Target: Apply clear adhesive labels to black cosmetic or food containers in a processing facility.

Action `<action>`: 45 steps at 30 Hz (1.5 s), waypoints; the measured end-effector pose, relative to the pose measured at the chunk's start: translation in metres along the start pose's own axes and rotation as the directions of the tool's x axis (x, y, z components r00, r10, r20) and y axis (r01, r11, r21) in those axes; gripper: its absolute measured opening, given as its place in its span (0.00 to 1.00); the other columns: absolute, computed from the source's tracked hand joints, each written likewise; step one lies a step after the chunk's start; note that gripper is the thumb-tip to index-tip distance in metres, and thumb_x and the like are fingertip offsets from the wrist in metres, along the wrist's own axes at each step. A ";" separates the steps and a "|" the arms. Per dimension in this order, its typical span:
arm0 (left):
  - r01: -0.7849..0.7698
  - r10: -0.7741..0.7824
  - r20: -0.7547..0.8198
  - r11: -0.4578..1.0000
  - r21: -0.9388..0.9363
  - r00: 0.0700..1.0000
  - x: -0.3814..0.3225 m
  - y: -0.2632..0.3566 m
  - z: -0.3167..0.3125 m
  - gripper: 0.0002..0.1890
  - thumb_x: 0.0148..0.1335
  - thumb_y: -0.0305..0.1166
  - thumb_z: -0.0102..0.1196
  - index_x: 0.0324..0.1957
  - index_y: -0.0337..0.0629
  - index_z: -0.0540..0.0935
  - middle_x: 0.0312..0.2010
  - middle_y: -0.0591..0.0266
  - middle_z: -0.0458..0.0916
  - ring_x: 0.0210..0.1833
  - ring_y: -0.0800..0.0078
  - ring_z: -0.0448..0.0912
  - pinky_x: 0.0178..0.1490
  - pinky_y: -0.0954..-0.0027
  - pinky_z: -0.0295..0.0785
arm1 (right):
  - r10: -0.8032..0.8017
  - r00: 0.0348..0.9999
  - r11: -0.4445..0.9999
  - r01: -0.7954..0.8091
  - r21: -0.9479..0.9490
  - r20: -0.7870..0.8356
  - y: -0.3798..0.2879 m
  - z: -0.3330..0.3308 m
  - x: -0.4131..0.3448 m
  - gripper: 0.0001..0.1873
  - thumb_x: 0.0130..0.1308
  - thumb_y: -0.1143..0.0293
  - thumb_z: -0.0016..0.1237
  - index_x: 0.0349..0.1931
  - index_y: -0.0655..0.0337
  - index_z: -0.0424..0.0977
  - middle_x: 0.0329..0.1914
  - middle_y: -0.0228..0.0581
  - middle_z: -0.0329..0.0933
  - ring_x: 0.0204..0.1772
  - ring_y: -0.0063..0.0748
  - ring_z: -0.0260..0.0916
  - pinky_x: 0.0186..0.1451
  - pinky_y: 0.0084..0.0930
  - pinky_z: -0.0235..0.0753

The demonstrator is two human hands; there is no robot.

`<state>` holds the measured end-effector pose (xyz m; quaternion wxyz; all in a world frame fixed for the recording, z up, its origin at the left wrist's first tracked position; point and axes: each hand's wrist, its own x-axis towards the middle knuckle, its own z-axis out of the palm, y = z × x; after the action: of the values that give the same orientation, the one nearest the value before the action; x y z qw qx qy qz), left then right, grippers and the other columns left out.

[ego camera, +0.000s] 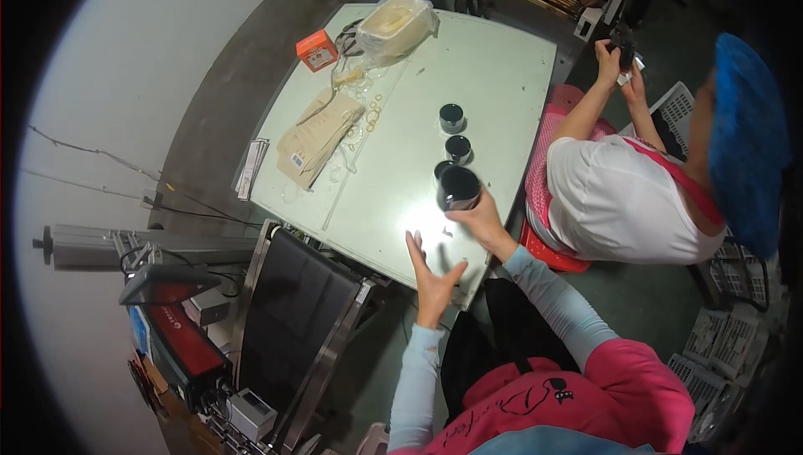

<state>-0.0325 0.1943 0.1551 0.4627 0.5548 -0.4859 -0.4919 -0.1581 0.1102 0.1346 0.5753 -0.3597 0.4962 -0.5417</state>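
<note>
In my right hand (486, 220) is a dark, round container (459, 186) with a black top, gripped around its side above the table. My left hand (434, 279) is spread over the table's near edge, thumb and fingers apart, holding nothing. Behind the held container, another black-topped container (443, 168) is partly hidden. Farther along the same row stand a second one (458, 149) and a third one (452, 117), both upright on the pale table (401, 204).
Flat kraft paper bags (320, 135), elastic bands (374, 110), an orange box (317, 50) and a plastic-lined tub (396, 22) lie toward the table's left and far side. A belt conveyor (295, 311) abuts the near left. A seated co-worker (627, 198) holds a dark item at right.
</note>
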 end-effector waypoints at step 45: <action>0.483 -0.638 -0.123 0.682 -0.550 0.760 -0.108 -0.115 0.012 0.39 0.51 0.16 0.52 0.62 0.38 0.45 0.52 0.50 0.66 0.55 0.66 0.66 0.55 0.70 0.62 | -0.261 0.946 0.678 0.038 -0.734 -0.192 0.163 -0.033 0.095 0.42 0.33 0.68 0.64 0.54 0.57 0.58 0.53 0.38 0.62 0.58 0.39 0.54 0.60 0.36 0.47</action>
<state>-0.0394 0.3122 0.0505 0.4802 0.6116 -0.0723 -0.6246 -0.1545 0.0461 -0.0459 0.2641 -0.5155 0.7136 -0.3939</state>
